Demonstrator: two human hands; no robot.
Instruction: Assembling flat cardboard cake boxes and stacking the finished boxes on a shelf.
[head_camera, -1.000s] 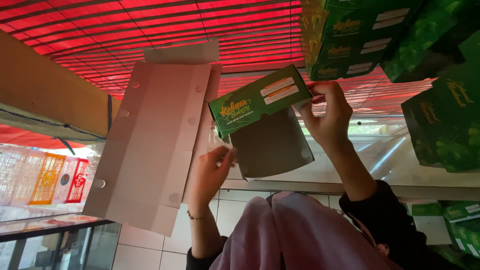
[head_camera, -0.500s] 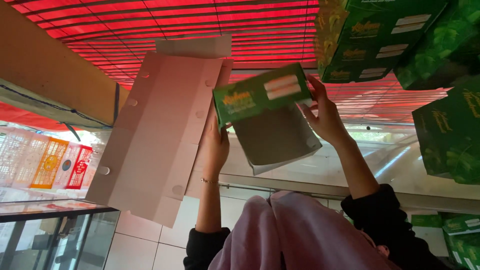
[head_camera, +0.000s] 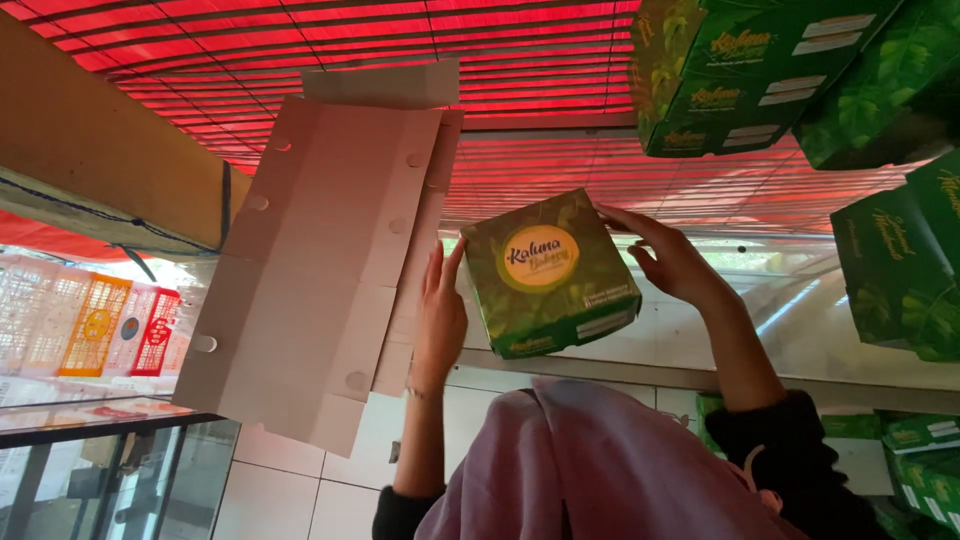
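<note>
So, both hands up on a green box (head_camera: 552, 272) with a leaf print and a round yellow label on the face turned toward the camera. Left hand (head_camera: 441, 312) flat against the box's left edge, fingers straight and pointing up, thumb along the side. Right hand (head_camera: 668, 258) spread over the far upper corner on the other side, fingers curled lightly round the edge. Box pinched between the two palms, tilted a bit, up in the air in front of a pale glass counter (head_camera: 800, 330). Just left of it, touching or nearly touching the left hand (hard to say from this angle), an unfolded flat cardboard blank (head_camera: 310, 270), beige with notches along the creases. More green boxes (head_camera: 740, 70) stacked at top right and down the right edge. Red slatted blind (head_camera: 330, 40) behind everything. Pink-mauve headscarf (head_camera: 590, 470) filling the bottom centre. Colourful plastic crates (head_camera: 90, 325) off at left.
</note>
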